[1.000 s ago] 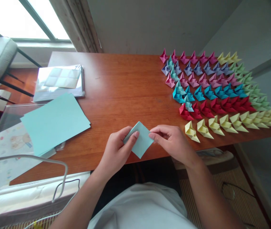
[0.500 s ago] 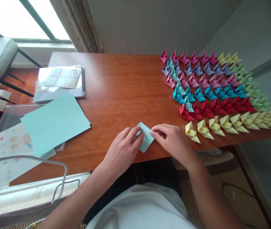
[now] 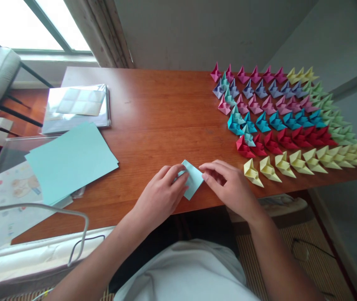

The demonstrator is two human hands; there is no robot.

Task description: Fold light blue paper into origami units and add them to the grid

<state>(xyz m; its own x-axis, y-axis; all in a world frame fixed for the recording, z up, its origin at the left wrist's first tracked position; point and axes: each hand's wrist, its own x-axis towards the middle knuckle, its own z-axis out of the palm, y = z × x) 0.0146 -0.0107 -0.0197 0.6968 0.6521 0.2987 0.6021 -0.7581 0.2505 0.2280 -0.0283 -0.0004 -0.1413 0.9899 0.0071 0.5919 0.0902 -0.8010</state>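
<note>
"What's on the brown wooden table (image 3: 165, 125), near its edge?"
"A small, pale-blue folded paper square (image 3: 193, 180). Left hand (image 3: 162, 191) curls over it; right hand (image 3: 231, 184) bends by its corner. Can't tell if either pinches."
"Words?"
"White printed paper sheet (image 3: 15, 193): too blurry."

The table (image 3: 165, 121) is brown wood, its far left corner pale with glare. On its right stand rows of folded papers (image 3: 277, 122): magenta, lilac, pink, blue and red, with yellow along the near side, green toward the right ends, a few aqua at the left. On its left lie a shiny packet (image 3: 51, 109) and aqua sheets (image 3: 74, 163); near the front edge, a small square (image 3: 194, 179).
</note>
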